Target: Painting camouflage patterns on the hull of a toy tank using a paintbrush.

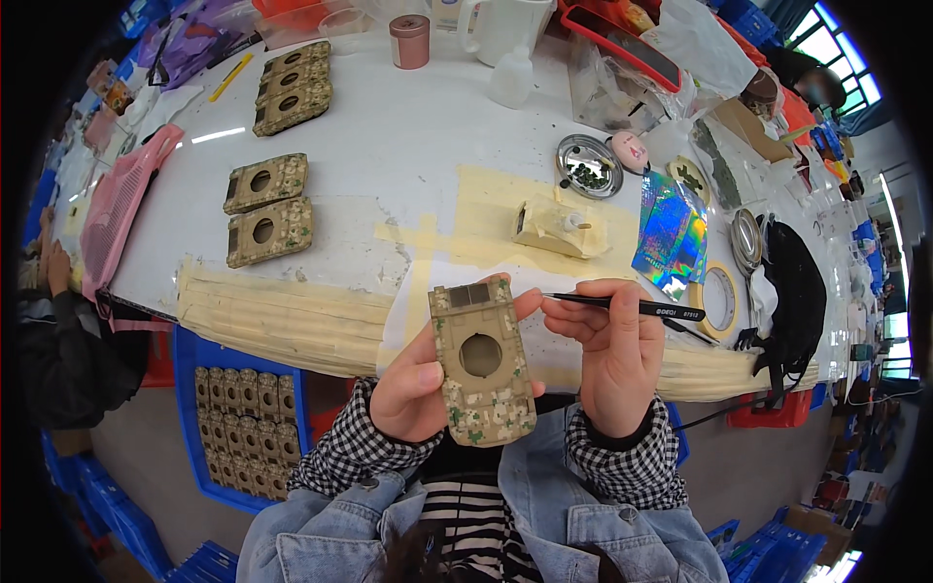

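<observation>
My left hand (418, 384) grips a camouflage model tank hull (481, 408) by its edges, its round opening facing up. In my right hand (617, 360) is a pair of black tweezers (646, 308), held between thumb and fingers. The tweezers' tips point left, close to my left fingertips at the hull's upper right corner. Whether the tips pinch anything is too small to tell. Beyond my hands, a beige block-shaped piece (554, 228) rests on masking tape. A round metal dish (589, 165) holds small dark green bits.
More camouflage hulls (267, 233) lie at left, with others (292, 87) behind. A blue crate (301, 389) with several hulls sits below the table's left side. At right are shiny holographic sheets (671, 233), a masking tape roll (719, 299) and a black bag (795, 291). A pink basket (126, 209) stands far left.
</observation>
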Available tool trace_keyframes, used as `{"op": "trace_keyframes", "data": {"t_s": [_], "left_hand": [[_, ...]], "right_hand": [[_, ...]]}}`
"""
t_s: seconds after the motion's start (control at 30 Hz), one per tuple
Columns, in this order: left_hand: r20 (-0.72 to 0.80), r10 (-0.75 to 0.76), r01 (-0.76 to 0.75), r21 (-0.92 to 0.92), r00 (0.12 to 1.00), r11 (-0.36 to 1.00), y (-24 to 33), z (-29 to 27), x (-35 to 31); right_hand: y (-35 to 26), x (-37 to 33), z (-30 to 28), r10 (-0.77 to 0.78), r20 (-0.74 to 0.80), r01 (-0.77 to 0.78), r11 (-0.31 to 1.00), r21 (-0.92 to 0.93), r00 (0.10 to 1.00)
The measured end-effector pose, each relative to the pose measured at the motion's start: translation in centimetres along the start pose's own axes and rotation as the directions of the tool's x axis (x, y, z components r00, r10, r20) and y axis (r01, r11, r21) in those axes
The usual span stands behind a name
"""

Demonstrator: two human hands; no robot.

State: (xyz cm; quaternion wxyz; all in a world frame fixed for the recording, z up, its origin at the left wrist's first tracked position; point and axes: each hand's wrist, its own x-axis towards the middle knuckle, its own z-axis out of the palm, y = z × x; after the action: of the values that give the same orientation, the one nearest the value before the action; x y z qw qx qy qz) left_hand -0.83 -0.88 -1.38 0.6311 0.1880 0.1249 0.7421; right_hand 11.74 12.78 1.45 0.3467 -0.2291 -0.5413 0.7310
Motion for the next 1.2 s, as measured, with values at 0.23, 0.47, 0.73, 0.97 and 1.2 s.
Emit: {"op": "trace_keyframes", "data": {"t_s": [0.23,0.47,0.73,0.97,1.2], "left_hand": [[-0.146,0.046,-0.045,0.007,0.988,0.999,-0.2,0.5,0.2],[-0.13,0.018,-0.018,0.001,0.991,1.0,-0.1,0.6,-0.1],[-0.118,-0.04,0.04,0.005,0.992,0.999,0.3,0.3,-0.3],[-0.117,-0.057,0.058,0.006,0.992,0.998,0.3,0.4,-0.4],[-0.099,-0.062,0.063,0.014,0.993,0.998,0.3,0.2,-0.4]], "right_hand": [[-1.0,-0.4,0.0,-0.15,0.005,0.149,0.98,-0.131,0.989],[-1.6,0.3,-0.8,-0.045,0.09,0.058,0.986,-0.157,0.995],[-2.3,0.6,-0.8,0.033,0.122,-0.014,0.989,-0.148,0.992],[-2.4,0.7,-0.8,0.075,0.145,-0.052,0.986,-0.156,0.987],[-2.6,0.8,-0.8,0.118,0.15,-0.095,0.984,-0.152,0.982]]}}
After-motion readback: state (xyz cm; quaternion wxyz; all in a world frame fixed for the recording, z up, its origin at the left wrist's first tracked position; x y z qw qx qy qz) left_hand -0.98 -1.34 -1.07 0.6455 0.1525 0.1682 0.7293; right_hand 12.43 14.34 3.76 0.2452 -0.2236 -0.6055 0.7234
